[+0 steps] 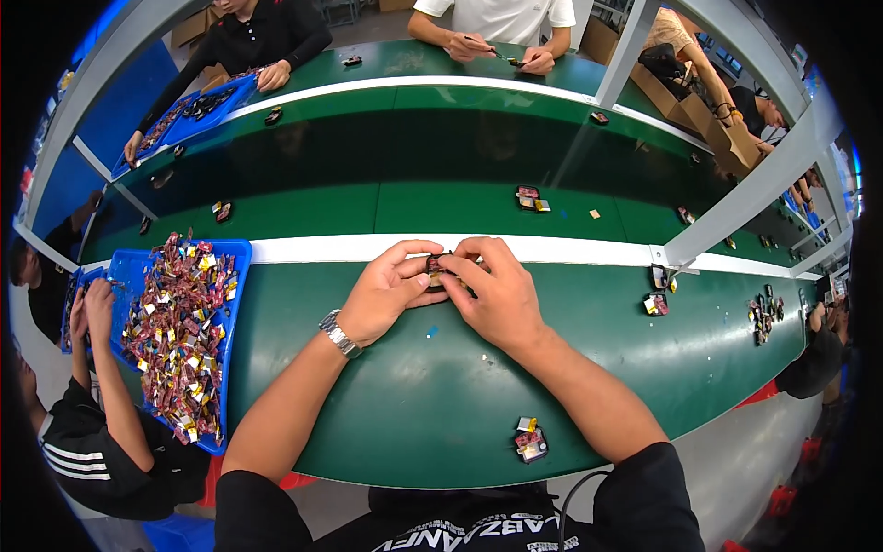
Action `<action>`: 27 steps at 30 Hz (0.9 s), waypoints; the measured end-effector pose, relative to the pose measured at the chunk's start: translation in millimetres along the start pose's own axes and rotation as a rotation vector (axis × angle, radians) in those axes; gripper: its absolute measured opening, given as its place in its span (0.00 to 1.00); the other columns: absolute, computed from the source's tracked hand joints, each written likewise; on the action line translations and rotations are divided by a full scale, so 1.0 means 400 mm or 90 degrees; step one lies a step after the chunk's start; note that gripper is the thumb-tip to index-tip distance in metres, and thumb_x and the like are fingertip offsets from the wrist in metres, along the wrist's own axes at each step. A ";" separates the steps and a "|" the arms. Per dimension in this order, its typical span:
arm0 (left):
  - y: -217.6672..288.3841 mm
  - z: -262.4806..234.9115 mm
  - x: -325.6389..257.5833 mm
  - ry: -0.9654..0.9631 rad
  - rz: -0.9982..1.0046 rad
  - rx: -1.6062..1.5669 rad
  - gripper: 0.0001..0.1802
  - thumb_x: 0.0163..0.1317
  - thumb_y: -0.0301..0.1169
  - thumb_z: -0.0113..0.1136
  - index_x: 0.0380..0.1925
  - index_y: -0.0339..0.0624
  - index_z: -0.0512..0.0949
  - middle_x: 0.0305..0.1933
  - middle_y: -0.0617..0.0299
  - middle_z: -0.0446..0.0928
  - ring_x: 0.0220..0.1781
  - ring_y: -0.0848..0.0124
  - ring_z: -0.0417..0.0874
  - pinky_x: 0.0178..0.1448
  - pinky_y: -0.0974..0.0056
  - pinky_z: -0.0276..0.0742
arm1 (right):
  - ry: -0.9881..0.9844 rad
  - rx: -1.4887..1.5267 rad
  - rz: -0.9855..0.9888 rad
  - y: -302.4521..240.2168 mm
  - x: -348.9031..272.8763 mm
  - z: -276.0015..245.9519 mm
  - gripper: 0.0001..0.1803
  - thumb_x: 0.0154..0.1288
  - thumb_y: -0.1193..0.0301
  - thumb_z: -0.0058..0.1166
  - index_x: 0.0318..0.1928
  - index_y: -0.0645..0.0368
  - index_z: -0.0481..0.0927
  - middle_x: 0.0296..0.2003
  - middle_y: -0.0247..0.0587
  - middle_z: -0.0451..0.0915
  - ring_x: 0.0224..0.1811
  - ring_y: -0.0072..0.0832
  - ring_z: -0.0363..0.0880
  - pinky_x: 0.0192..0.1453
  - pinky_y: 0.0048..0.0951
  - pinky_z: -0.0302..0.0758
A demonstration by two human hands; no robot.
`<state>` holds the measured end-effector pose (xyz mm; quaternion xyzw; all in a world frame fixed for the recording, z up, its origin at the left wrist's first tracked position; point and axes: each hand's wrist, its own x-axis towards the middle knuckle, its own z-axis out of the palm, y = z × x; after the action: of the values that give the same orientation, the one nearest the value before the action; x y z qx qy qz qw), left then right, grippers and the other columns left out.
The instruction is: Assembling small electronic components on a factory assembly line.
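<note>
Both my hands meet over the green table, closed round one small electronic assembly (435, 265). It looks like a black casing with a dark red circuit board, though fingers cover much of it. My left hand (391, 290), with a metal watch (340, 334) at the wrist, grips it from the left between thumb and fingers. From the other side my right hand (497, 293) pinches it with thumb and forefinger. A similar open casing with a red board and a silver-yellow battery (531, 440) lies near the table's front edge.
At left stands a blue tray (241, 304) heaped with red boards and batteries. A white rail (313, 249) separates my table from a conveyor belt (322, 207) carrying scattered casings. More casings (655, 304) lie to the right. Co-workers sit left and across; a grey post (736, 202) rises at right.
</note>
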<state>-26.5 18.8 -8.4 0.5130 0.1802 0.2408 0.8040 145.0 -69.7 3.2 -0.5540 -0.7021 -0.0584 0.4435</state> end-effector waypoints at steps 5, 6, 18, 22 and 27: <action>-0.010 0.001 -0.002 0.035 -0.011 0.046 0.20 0.71 0.21 0.50 0.62 0.40 0.66 0.59 0.54 0.75 0.60 0.68 0.78 0.65 0.59 0.79 | -0.050 -0.020 -0.018 0.015 -0.003 0.010 0.15 0.51 0.79 0.67 0.41 0.58 0.82 0.39 0.37 0.76 0.39 0.33 0.78 0.37 0.31 0.79; -0.007 0.007 -0.002 0.033 -0.015 0.048 0.20 0.71 0.21 0.49 0.62 0.40 0.66 0.59 0.55 0.75 0.60 0.69 0.78 0.64 0.60 0.79 | -0.070 0.000 -0.012 0.019 -0.002 0.010 0.16 0.51 0.79 0.67 0.43 0.58 0.82 0.40 0.37 0.76 0.40 0.33 0.78 0.37 0.32 0.79; -0.001 0.010 -0.002 0.044 -0.012 0.075 0.20 0.70 0.19 0.47 0.62 0.39 0.66 0.59 0.54 0.74 0.58 0.69 0.79 0.64 0.60 0.79 | -0.085 -0.010 -0.040 0.009 0.007 -0.001 0.14 0.49 0.80 0.65 0.39 0.58 0.81 0.39 0.36 0.73 0.40 0.34 0.75 0.41 0.34 0.77; 0.000 0.008 -0.002 0.038 -0.004 0.085 0.20 0.70 0.18 0.46 0.61 0.38 0.66 0.60 0.54 0.74 0.59 0.68 0.78 0.65 0.60 0.79 | -0.114 0.033 -0.014 0.019 0.009 -0.007 0.13 0.49 0.79 0.66 0.38 0.56 0.82 0.40 0.35 0.73 0.42 0.34 0.75 0.42 0.34 0.77; -0.001 0.009 -0.002 0.027 0.001 0.077 0.21 0.70 0.18 0.46 0.62 0.38 0.66 0.60 0.53 0.74 0.60 0.67 0.78 0.65 0.59 0.78 | -0.123 0.090 0.026 0.036 0.008 -0.011 0.08 0.53 0.77 0.67 0.34 0.55 0.84 0.47 0.37 0.74 0.51 0.35 0.73 0.49 0.34 0.77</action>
<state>-25.2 15.6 -7.2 0.5558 0.2109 0.2411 0.7671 159.3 -64.4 2.1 -0.5383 -0.7327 0.0542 0.4129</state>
